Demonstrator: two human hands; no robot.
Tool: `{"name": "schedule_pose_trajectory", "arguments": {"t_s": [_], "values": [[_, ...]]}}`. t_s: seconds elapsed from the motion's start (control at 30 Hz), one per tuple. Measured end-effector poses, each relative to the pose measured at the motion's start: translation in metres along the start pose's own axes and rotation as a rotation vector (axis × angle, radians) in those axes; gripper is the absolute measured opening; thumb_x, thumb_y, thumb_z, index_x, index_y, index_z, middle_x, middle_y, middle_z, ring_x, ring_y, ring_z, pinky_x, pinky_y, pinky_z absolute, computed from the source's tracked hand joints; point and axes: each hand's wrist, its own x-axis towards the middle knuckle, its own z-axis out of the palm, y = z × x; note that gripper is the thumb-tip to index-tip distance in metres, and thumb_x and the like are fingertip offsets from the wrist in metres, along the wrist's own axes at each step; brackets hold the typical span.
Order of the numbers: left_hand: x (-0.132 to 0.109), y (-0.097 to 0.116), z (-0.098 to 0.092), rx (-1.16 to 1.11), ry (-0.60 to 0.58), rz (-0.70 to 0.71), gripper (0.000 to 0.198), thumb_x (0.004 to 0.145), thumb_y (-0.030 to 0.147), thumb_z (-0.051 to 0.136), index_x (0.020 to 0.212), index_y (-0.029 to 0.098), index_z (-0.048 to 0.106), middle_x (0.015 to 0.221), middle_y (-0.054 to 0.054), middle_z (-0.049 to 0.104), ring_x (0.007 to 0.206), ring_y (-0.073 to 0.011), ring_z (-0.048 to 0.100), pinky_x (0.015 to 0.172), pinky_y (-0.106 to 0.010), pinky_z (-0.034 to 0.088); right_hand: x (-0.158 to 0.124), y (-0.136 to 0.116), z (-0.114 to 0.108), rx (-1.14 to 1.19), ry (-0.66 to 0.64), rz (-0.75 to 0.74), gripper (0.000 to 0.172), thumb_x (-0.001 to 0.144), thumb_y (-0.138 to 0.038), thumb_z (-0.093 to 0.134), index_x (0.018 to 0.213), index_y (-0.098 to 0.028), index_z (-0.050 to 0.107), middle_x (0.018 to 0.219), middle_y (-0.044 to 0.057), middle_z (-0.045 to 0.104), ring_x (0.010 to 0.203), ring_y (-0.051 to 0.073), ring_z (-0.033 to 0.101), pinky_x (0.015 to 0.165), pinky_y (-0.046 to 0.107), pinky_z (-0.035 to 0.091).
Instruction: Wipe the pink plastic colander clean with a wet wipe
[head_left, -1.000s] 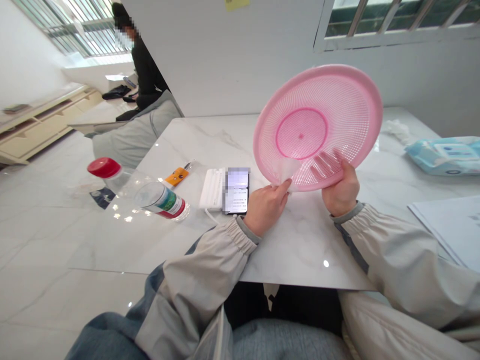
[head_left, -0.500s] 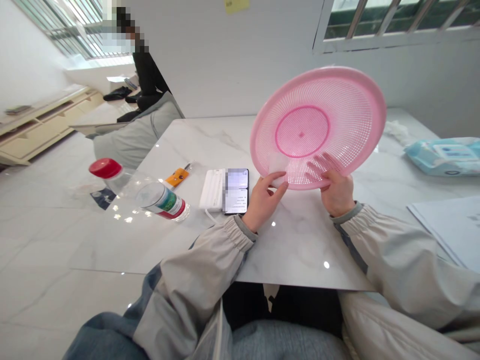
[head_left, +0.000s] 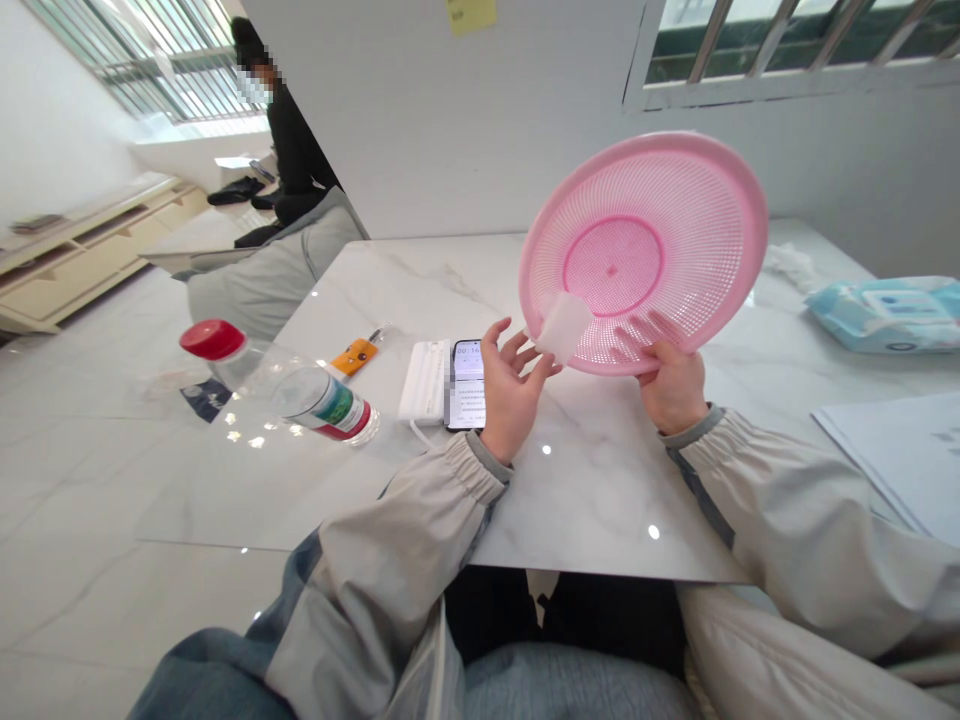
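Observation:
My right hand (head_left: 673, 388) grips the lower right rim of a round pink plastic basket (head_left: 712, 240), thumb on the inner side and fingers showing through the mesh behind. The basket is tilted up above the table, its inside facing me. At the lower left rim, my left hand (head_left: 514, 390) holds a small white wipe (head_left: 568, 328) at its fingertips, with the index finger raised. The wipe overlaps the basket's inner side. Whether the left fingers touch the rim I cannot tell.
Behind my left hand lie a phone (head_left: 466, 400) and a white power bank (head_left: 424, 382). An orange keychain (head_left: 355, 356) and a red-capped clear bottle (head_left: 337, 408) are further left. On the right are a blue wipes pack (head_left: 892, 315) and papers (head_left: 900, 450). A person (head_left: 296, 140) sits beyond.
My left hand has drawn back slightly left from the rim and its fingers have lifted. The white wipe now stands out clearly. The basket has shifted a little and turned slightly.

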Motion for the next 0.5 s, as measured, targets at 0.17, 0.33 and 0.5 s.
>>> {"name": "schedule_pose_trajectory", "arguments": {"t_s": [0.17,0.33,0.5], "values": [[0.0,-0.002,0.002,-0.085,-0.001,-0.15,0.063,0.083,0.037,0.096,0.133,0.022,0.061,0.12,-0.009,0.076,0.112,-0.0249,0.076,0.104,-0.047,0.066,-0.002,-0.001,0.001,-0.008,-0.056,-0.014,0.056,0.073,-0.018,0.074,0.127,-0.033,0.073,0.134,0.003,0.079,0.13,0.033,0.078,0.106,0.059,0.069],[-0.003,-0.007,0.003,-0.127,0.032,-0.345,0.034,0.086,0.028,0.089,0.114,0.014,0.076,0.134,-0.015,0.076,0.122,-0.0298,0.073,0.102,-0.05,0.07,-0.007,-0.008,0.003,-0.025,-0.222,0.024,0.061,0.076,-0.018,0.077,0.134,-0.036,0.073,0.142,0.002,0.077,0.136,0.033,0.074,0.112,0.059,0.066],[-0.002,-0.006,0.005,-0.24,0.111,-0.361,0.037,0.086,0.018,0.084,0.122,0.018,0.076,0.135,-0.009,0.076,0.126,-0.0268,0.071,0.108,-0.051,0.069,-0.012,-0.013,0.008,-0.019,-0.297,0.062,0.054,0.08,-0.022,0.078,0.132,-0.037,0.075,0.145,0.001,0.077,0.149,0.034,0.066,0.124,0.061,0.056]]}}
